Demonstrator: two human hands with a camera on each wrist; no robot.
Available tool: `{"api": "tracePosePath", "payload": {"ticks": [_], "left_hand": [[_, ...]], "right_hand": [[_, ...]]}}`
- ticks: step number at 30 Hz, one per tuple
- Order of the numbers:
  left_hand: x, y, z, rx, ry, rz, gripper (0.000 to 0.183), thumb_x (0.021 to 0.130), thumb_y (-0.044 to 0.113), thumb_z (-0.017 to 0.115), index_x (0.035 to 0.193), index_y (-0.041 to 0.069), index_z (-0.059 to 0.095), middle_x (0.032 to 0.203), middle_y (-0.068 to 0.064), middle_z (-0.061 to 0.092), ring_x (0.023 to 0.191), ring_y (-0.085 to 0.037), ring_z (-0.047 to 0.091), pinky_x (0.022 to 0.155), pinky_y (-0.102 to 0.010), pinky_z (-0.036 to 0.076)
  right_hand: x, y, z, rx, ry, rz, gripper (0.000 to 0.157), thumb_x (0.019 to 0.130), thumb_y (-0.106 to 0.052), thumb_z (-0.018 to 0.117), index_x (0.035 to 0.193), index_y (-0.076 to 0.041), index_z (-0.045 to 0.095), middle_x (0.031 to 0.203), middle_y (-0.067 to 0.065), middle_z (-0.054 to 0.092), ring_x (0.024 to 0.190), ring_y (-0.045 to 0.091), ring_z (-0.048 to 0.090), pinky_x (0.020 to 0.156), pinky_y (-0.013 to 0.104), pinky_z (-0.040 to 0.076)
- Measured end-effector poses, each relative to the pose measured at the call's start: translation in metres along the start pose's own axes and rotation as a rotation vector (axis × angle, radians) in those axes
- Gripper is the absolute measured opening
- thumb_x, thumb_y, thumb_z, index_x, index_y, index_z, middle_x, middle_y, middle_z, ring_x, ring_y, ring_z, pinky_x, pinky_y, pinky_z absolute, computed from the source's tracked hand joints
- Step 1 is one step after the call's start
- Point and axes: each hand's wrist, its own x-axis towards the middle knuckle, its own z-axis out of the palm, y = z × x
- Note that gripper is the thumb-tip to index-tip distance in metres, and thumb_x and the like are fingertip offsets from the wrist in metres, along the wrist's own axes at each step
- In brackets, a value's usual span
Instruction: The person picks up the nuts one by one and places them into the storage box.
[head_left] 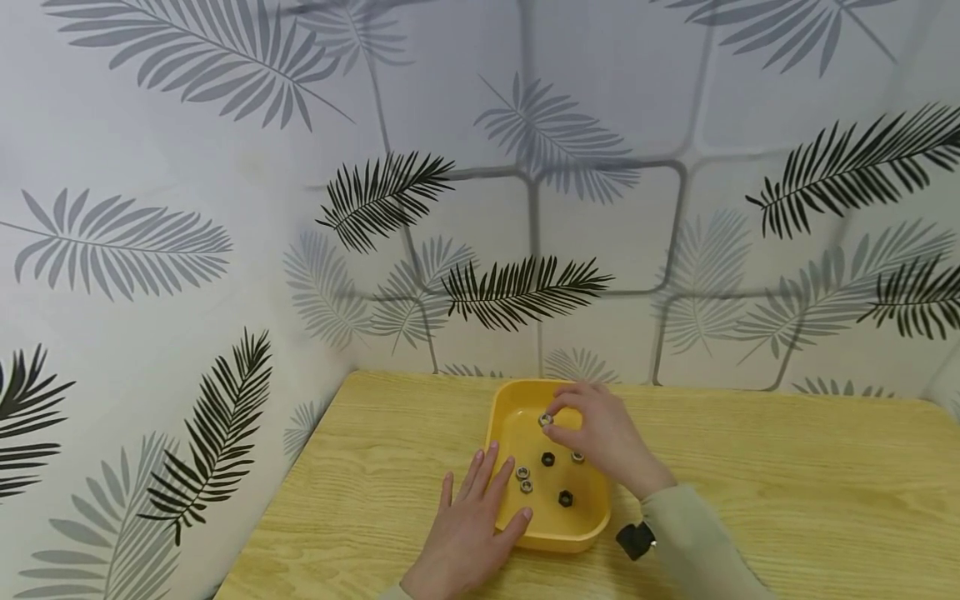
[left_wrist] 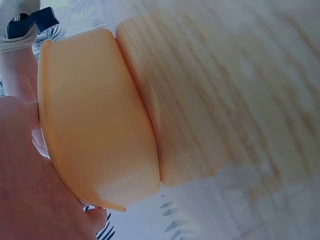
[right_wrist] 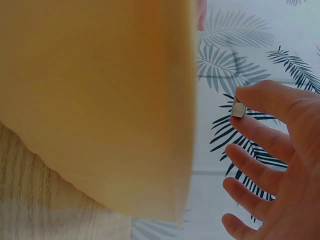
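Observation:
Between the thumb and forefinger of my right hand [head_left: 602, 429] a silver hex nut [right_wrist: 238, 108] is pinched, held over the far part of a yellow plastic tray [head_left: 551, 543]. Its other fingers are spread apart in the right wrist view. My left hand [head_left: 472, 525] lies with straight fingers on the tray's left rim. Inside the tray are two silver nuts side by side, one of them a silver nut [head_left: 522, 472] near my left fingertips. A black nut [head_left: 548, 459] sits mid-tray, another black nut [head_left: 566, 498] nearer the front. One more silver nut [head_left: 577, 457] lies beside my right hand.
The tray stands on a wood-grain table [head_left: 787, 483], close to its back edge. Behind the table rises a wall [head_left: 480, 225] with a leaf pattern. A black wrist device [head_left: 636, 540] is worn at my right sleeve, just right of the tray's front corner.

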Motion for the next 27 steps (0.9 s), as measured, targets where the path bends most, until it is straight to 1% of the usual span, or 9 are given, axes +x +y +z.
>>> {"api": "tracePosePath", "payload": {"ticks": [5,9,11,14,23,27], "left_hand": [[0.001,0.000,0.000,0.008,-0.001,0.002,0.068,0.101,0.058,0.039,0.156,0.020,0.030,0.165,0.000,0.008,0.150,-0.021,0.008,0.112,-0.064,0.010],[0.001,0.000,0.001,0.011,0.004,0.008,0.068,0.101,0.057,0.039,0.156,0.020,0.031,0.165,-0.001,0.008,0.149,-0.022,0.008,0.112,-0.064,0.010],[0.001,0.000,0.001,0.006,0.000,0.006,0.068,0.101,0.058,0.039,0.156,0.020,0.031,0.165,-0.001,0.009,0.149,-0.022,0.008,0.112,-0.064,0.010],[0.001,0.000,0.001,0.001,-0.013,-0.001,0.068,0.101,0.058,0.038,0.157,0.021,0.030,0.165,0.000,0.008,0.150,-0.021,0.007,0.113,-0.064,0.009],[0.001,-0.001,0.001,0.000,-0.008,0.008,0.068,0.101,0.058,0.038,0.157,0.020,0.030,0.165,-0.001,0.008,0.149,-0.023,0.008,0.112,-0.065,0.010],[0.001,-0.001,0.001,-0.003,-0.008,0.006,0.068,0.101,0.058,0.039,0.156,0.020,0.031,0.165,0.000,0.008,0.149,-0.023,0.009,0.112,-0.065,0.010]], "right_hand": [[0.003,-0.001,0.006,-0.018,-0.042,0.010,0.017,0.086,-0.034,0.075,0.095,-0.019,0.074,0.125,0.007,0.063,0.119,0.033,0.051,0.102,0.057,0.036],[0.003,0.000,0.012,-0.020,-0.069,0.012,0.016,0.085,-0.033,0.076,0.093,-0.019,0.074,0.124,0.008,0.063,0.120,0.034,0.051,0.102,0.059,0.035],[0.003,0.000,0.016,-0.028,-0.083,0.019,0.015,0.085,-0.033,0.077,0.092,-0.020,0.074,0.125,0.008,0.063,0.122,0.034,0.050,0.103,0.061,0.033],[0.003,0.000,0.020,-0.042,-0.093,0.027,0.015,0.085,-0.034,0.077,0.092,-0.020,0.074,0.125,0.008,0.063,0.123,0.033,0.050,0.104,0.062,0.032],[0.003,0.001,0.027,-0.077,-0.116,0.041,0.012,0.085,-0.034,0.077,0.088,-0.023,0.074,0.126,0.007,0.062,0.123,0.034,0.048,0.103,0.064,0.031],[0.002,0.002,0.031,-0.094,-0.128,0.036,0.012,0.084,-0.035,0.078,0.085,-0.023,0.075,0.124,0.006,0.063,0.122,0.033,0.049,0.104,0.061,0.032]]}}
